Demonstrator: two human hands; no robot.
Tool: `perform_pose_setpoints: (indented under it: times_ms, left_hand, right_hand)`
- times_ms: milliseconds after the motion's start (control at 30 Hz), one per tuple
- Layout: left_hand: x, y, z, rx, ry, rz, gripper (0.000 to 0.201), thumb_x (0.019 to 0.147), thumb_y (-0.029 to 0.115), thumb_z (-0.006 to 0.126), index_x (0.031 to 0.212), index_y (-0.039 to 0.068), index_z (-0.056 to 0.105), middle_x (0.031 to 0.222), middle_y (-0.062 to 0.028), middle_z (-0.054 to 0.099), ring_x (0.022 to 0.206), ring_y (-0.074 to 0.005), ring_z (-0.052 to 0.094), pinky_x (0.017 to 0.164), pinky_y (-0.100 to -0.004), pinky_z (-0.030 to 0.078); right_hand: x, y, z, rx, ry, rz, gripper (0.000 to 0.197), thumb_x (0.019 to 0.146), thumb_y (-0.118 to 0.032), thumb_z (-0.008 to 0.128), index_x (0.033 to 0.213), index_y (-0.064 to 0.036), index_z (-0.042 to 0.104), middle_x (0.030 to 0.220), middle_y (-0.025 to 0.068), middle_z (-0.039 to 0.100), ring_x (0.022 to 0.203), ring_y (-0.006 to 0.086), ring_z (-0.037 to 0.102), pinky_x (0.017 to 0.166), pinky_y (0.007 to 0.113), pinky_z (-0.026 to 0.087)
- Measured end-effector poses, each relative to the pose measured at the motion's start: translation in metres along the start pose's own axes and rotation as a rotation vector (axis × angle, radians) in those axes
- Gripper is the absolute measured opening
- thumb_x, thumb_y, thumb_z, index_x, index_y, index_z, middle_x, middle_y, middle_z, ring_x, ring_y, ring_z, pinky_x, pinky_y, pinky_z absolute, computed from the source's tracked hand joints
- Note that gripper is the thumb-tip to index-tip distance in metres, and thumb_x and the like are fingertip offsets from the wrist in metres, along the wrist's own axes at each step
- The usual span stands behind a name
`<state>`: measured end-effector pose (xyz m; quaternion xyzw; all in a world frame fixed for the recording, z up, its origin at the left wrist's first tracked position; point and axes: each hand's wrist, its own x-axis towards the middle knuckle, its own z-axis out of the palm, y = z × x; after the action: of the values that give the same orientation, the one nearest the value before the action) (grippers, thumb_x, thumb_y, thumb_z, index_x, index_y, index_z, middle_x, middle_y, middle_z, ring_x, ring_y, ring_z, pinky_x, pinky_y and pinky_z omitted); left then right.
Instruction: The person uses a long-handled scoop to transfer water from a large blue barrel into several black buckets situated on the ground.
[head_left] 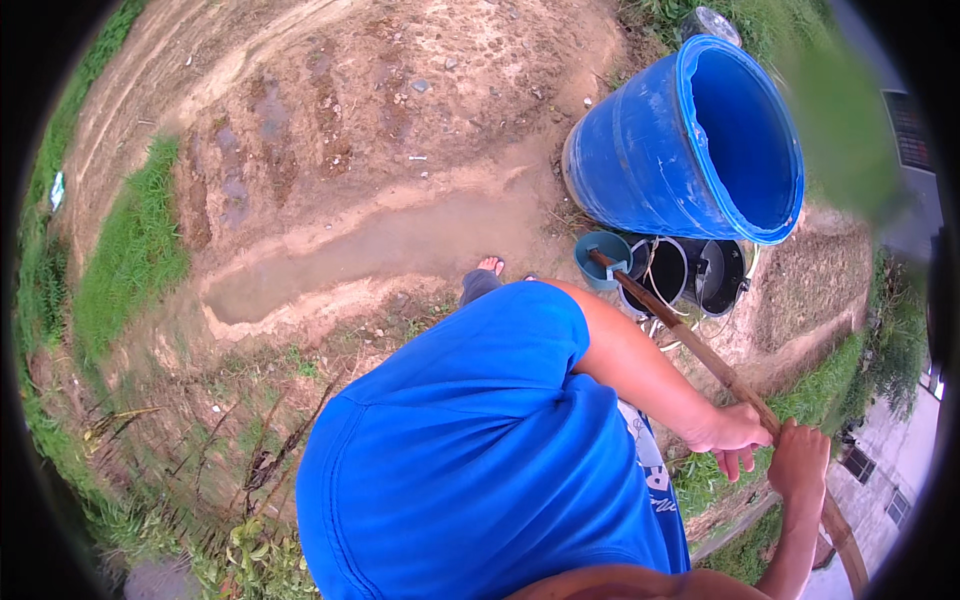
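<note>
Wooden pole (pixel 700 352): lower end cut off at the bottom-right edge, grip section hidden under both hands (pixel 765 445). Blue drum (pixel 640 150) hides the rims of two black buckets (pixel 690 275). Blurred green leaf (pixel 845 120) masks the drum's right side. Person's torso hides their legs.

The barrel (pixel 690 140) is bright blue, its outer wall smeared with pale scuffs. The scoop (pixel 602 258) is teal, on a brown handle (pixel 715 365) — reddish and darker toward the cup. Two pails (pixel 690 272) beside it are black inside with light rims. The shirt (pixel 470 460) is plain blue, with white print on a lighter panel at the front. The ground (pixel 380 170) is tan and brown dirt with darker patches — green grass (pixel 135 245) in strips along it.
</note>
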<state>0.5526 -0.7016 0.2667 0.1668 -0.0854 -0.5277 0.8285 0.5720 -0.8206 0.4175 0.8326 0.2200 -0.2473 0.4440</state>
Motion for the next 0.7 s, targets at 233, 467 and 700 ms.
perform_pose_setpoints:
  times_ms: [233, 467, 700]
  left_hand:
    - [-0.013, 0.005, -0.174, 1.074, 0.300, 0.362, 0.015, 0.065, 0.008, 0.073, 0.078, 0.004, 0.067, 0.078, -0.0090, 0.069, 0.076, -0.0217, 0.068, 0.066, -0.0340, 0.053]
    - [-0.148, -0.007, -0.365, 1.410, 0.990, -0.166, 0.017, 0.061, 0.003, 0.059, 0.074, 0.007, 0.070, 0.086, -0.0176, 0.069, 0.087, -0.0347, 0.067, 0.075, -0.0438, 0.054]
    - [-0.287, -0.086, -0.476, 1.757, 1.145, -0.972, 0.034, 0.085, 0.023, 0.046, 0.088, 0.006, 0.075, 0.101, -0.0173, 0.070, 0.104, -0.0286, 0.065, 0.095, -0.0409, 0.047]
  right_hand:
    - [-0.106, 0.109, 0.098, 0.301, -0.253, 0.461, 0.026, 0.057, 0.000, 0.067, 0.078, -0.0028, 0.051, 0.083, 0.0187, 0.057, 0.085, 0.0431, 0.055, 0.074, 0.050, 0.045]
    - [-0.189, 0.197, 0.260, 0.189, -0.114, 0.737, 0.025, 0.066, -0.004, 0.068, 0.087, -0.0040, 0.054, 0.084, 0.0203, 0.059, 0.087, 0.0425, 0.059, 0.075, 0.051, 0.045]
    - [-0.134, 0.204, 0.317, 0.448, -0.145, 0.914, 0.042, 0.061, -0.019, 0.076, 0.095, -0.0013, 0.059, 0.096, 0.0200, 0.063, 0.095, 0.0390, 0.061, 0.083, 0.047, 0.048]
